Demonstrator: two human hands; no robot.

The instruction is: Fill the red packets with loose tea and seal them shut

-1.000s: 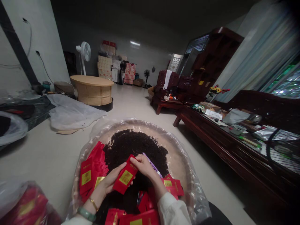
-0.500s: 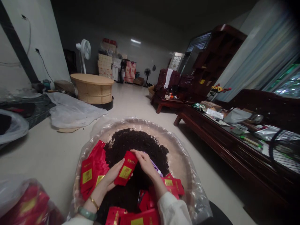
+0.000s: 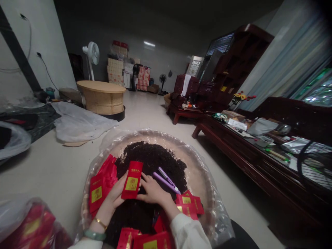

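From where I'm standing, the person is sitting over a round tray [image 3: 196,167], its rim covered in clear plastic. The left hand [image 3: 118,191] is gripping a red packet [image 3: 132,178] by its left side, fingers going round behind it, and is holding it up a little left of the tray's middle, with the gold label facing the person. The right hand [image 3: 153,190] is staying loosely open, its fingers spreading and their tips meeting the packet's right edge.

Behind the packet, a dark leafy heap [image 3: 155,154] is spreading toward the tray's far edge. A purple tool [image 3: 166,183] with two long arms is lying on the heap just beyond the right hand, its arms parting toward the far edge.

More red packets are crowding the rim: one group [image 3: 95,194] is leaning along the left edge, another [image 3: 190,204] is overlapping near the right edge, and a third [image 3: 153,243] is sitting at the near edge, between the forearms. A green bangle [image 3: 95,235] and a gold bracelet [image 3: 101,223] are circling the left wrist.

Outside the tray's near left edge, a plastic bag [image 3: 33,223] is showing blurred red and gold contents.
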